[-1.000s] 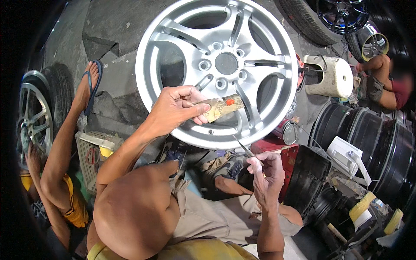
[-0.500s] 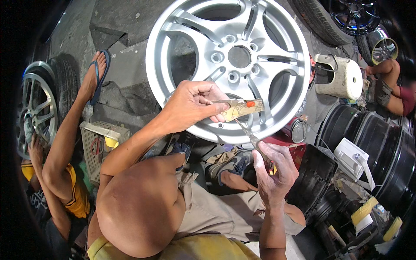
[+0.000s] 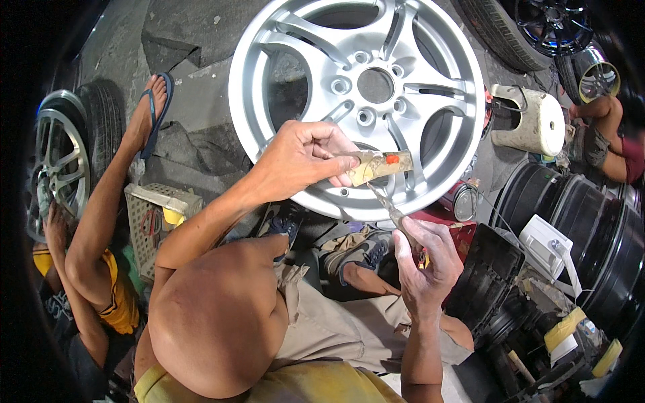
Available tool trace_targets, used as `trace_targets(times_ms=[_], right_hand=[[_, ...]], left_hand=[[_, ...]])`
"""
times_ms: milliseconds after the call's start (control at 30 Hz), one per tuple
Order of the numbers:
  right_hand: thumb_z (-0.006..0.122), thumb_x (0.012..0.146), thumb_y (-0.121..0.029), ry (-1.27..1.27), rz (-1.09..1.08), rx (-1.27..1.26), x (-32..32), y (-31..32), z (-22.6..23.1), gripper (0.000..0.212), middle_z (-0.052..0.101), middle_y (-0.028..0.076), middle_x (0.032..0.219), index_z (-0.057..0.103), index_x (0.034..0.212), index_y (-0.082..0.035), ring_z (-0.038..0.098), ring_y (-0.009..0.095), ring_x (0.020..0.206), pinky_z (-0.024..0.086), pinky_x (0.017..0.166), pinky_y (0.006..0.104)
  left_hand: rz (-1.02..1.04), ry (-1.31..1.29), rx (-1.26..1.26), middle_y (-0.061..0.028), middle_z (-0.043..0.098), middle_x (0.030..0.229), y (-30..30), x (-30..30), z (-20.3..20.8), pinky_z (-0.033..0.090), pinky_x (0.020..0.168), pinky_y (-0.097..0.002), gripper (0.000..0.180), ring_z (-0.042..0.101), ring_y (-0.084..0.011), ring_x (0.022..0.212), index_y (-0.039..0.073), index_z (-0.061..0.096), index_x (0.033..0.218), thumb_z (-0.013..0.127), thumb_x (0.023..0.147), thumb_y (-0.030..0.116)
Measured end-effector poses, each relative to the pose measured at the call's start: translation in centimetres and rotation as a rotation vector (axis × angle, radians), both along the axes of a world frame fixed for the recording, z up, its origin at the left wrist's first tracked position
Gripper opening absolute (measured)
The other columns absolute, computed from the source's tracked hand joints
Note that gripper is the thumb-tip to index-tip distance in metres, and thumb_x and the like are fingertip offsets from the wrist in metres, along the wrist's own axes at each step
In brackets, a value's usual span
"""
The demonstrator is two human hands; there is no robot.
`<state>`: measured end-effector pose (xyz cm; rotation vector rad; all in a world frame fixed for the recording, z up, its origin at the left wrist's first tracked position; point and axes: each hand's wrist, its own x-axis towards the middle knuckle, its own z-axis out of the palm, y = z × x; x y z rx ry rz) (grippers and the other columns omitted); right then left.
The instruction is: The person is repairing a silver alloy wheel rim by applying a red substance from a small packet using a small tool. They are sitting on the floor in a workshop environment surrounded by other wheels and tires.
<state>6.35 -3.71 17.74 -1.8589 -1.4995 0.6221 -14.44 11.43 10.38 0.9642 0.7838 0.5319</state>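
Note:
A silver alloy wheel (image 3: 430, 101) lies face up in front of me. Over its near side, my left hand (image 3: 312, 154) pinches a flat, stained plate (image 3: 379, 176) between thumb and fingers. Yellowish smears cover the plate, and a small orange-red dab of paste (image 3: 392, 159) sits on it. My right hand (image 3: 430, 262), dusted white, grips a thin, pointed spatula (image 3: 384, 203) from below. The spatula's tip is at the plate's lower edge; whether it touches cannot be told.
On the left, a perforated plastic basket (image 3: 144, 225) stands near another person's leg (image 3: 101, 188) and a second wheel (image 3: 64, 161). To the right are a white stool (image 3: 527, 127), a tin can (image 3: 462, 201), stacked dark rims (image 3: 564, 208) and a white box (image 3: 543, 245).
The orange-red dab looks wider and flatter. The spatula tip has shifted slightly along the plate's lower edge. Both hands keep their grips.

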Motion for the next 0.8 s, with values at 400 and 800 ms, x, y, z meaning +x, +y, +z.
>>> trace_targets(times_ms=[400,800], right_hand=[[0.079,0.082,0.000,-0.242,0.195,-0.282,6.7,0.9,-0.9,0.027,0.071,0.012,0.097,0.075,0.109,0.000,0.069,0.024,0.089,0.055,0.080,0.0341],[0.076,0.084,-0.001,-0.238,0.341,-0.308,5.5,2.7,-3.0,0.027,0.066,0.012,0.093,0.074,0.111,-0.001,0.061,0.024,0.075,0.053,0.070,0.0364]], left_hand=[[0.123,0.053,0.057,-0.0107,0.073,0.090,1.4,-1.8,-0.7,0.061,0.070,-0.0242,0.013,0.072,-0.0130,0.077,-0.006,0.070,0.105,0.071,0.095,0.003],[0.136,0.091,0.060,-0.0095,0.073,0.089,1.5,-2.3,-0.6,0.060,0.069,-0.0227,0.014,0.072,-0.0119,0.076,-0.005,0.071,0.105,0.073,0.095,0.006]])
